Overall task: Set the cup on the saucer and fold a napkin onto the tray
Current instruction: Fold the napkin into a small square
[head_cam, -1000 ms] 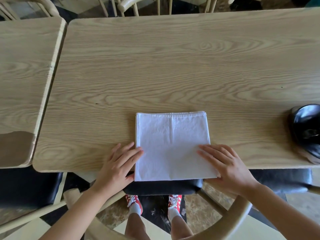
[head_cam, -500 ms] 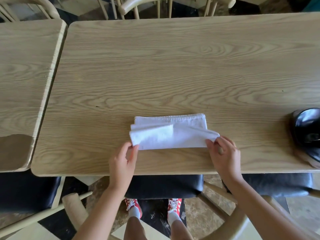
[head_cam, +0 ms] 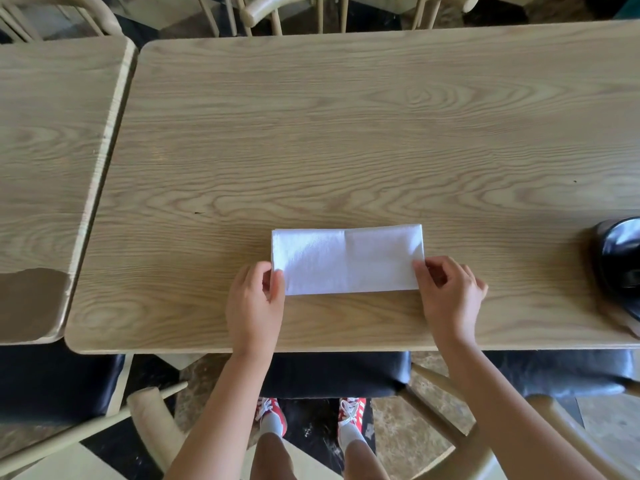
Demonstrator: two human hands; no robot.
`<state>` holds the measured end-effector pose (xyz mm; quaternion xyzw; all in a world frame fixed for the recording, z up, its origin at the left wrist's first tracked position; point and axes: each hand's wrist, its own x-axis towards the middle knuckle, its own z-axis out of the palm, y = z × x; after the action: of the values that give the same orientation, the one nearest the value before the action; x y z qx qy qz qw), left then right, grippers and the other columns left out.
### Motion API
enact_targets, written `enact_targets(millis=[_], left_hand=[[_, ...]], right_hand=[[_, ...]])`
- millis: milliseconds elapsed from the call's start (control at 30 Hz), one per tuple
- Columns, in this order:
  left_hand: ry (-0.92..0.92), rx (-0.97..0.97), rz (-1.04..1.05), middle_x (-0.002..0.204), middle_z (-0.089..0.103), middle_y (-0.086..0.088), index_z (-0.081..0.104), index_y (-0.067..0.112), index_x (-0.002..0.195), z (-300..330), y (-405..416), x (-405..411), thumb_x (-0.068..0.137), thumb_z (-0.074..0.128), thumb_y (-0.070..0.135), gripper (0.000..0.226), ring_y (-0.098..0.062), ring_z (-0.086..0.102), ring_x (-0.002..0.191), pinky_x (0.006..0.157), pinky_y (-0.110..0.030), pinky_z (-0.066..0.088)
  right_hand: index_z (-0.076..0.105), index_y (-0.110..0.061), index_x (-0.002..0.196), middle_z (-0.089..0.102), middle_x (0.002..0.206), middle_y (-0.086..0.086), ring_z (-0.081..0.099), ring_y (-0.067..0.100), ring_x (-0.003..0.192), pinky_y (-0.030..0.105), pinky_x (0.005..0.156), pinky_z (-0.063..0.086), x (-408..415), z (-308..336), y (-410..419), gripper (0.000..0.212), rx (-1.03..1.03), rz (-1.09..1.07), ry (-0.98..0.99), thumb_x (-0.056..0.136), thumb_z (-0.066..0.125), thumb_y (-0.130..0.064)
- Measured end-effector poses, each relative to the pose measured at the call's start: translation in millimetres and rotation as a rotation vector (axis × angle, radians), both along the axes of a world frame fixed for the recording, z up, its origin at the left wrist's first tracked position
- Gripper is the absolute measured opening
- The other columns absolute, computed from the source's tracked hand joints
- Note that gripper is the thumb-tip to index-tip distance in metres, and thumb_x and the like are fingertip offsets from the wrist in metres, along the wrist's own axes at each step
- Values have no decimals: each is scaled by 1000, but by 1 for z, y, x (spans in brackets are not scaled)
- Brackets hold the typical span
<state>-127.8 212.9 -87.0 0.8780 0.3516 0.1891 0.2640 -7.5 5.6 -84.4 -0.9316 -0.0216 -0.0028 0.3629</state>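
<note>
The white cloth napkin (head_cam: pixel 348 259), folded into a long strip, lay low and centre on the pale wooden tabletop (head_cam: pixel 346 133). The left hand (head_cam: pixel 254 303) and right hand (head_cam: pixel 448 292) pinched its ends. Soft, light and limp, it seemed best gripped at corners.

A second wooden table (head_cam: pixel 52 161) stood just left, pale chairs (head_cam: pixel 332 12) lined the far side, red sneakers (head_cam: pixel 351 410) below.

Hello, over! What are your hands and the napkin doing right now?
Left hand pinches napkin left end; right hand pinches right end. Napkin a flat strip on table. Nothing in the way.
</note>
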Motion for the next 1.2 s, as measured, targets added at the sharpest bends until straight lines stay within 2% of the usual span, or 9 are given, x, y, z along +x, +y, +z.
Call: enact_targets(millis=[100,167,233,300,433,533,767,1000,1200], left_hand=[[-2,-35,17,74,59,-5,61,8,92,2,0,2,85,62,12,8,-25,53,69,61,-41,46],[-26,-36,28,97,64,-11,57,4,114,3,-3,1,88,58,14,28,-29,56,92,80,-48,49],[-33,73,-1,130,54,-18,44,0,131,7,-8,0,92,46,21,44,-33,45,124,103,-47,37],[17,189,-118,146,40,-17,34,2,140,11,-19,7,92,36,25,53,-27,26,140,111,-48,20],[220,314,-418,152,30,-8,26,8,144,6,-48,42,92,31,26,56,-21,17,141,111,-57,13],[391,320,-441,154,27,-4,25,13,145,-6,-47,51,92,25,31,56,-21,22,142,112,-59,17],[429,345,-415,152,32,-7,31,29,143,-16,-31,41,91,32,47,55,-23,29,140,111,-51,25],[473,349,-403,152,31,-11,33,26,143,-13,-11,24,89,31,48,58,-28,29,140,107,-56,28],[454,405,-613,155,23,-8,25,29,145,-9,16,32,89,31,47,59,-23,21,143,108,-58,23]], right_hand=[[66,-16,81,58,67,-7,55,22,74,30,78,22,2,-1,3,16,-42,-2,-6,84,64,-31],[65,-15,91,62,75,-2,56,27,82,34,80,25,1,0,4,17,-88,-9,-54,84,63,-31],[61,-14,110,64,99,6,51,29,98,38,84,28,-1,2,4,30,-156,5,-175,87,56,-32],[54,-13,125,59,125,10,44,27,118,42,95,29,-4,6,11,40,-242,175,-358,90,46,-31],[41,-8,138,39,147,9,24,25,140,51,113,20,-6,0,43,50,-392,666,-358,91,35,-27],[37,-8,140,36,149,8,25,24,139,49,113,22,0,-6,53,52,-478,783,-213,92,29,-27],[16,-29,147,21,156,1,15,17,144,50,115,9,32,-13,32,64,-650,883,-198,88,25,-54],[21,-18,147,27,154,1,6,13,141,50,114,8,46,-10,17,66,-641,824,-188,88,25,-48],[24,-12,145,31,152,3,24,17,141,55,112,17,18,-8,4,68,-604,727,-151,87,30,-45]])
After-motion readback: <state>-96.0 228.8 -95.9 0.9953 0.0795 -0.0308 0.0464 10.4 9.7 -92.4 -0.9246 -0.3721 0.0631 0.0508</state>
